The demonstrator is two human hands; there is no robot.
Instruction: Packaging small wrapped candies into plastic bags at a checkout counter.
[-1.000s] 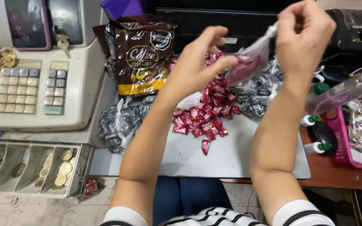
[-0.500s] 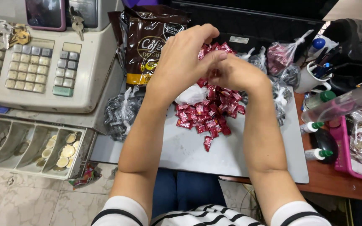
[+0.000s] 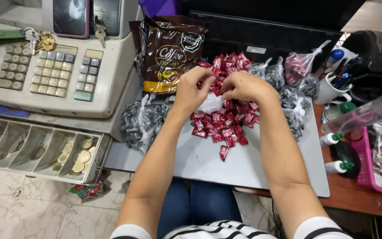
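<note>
Our left hand (image 3: 194,90) and right hand (image 3: 243,86), fingers curled, together pinch a small clear plastic bag (image 3: 210,104) just above the pile of red wrapped candies (image 3: 224,118) on the grey tabletop (image 3: 208,159). Left of the pile lies a brown candy bag (image 3: 166,53); right of it, filled knotted bags (image 3: 295,104).

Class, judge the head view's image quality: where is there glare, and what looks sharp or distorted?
Head view: even indoor light; glare on the brown bag and red sweets; both hands sharp; cash register slightly bowed near the edge.
</note>
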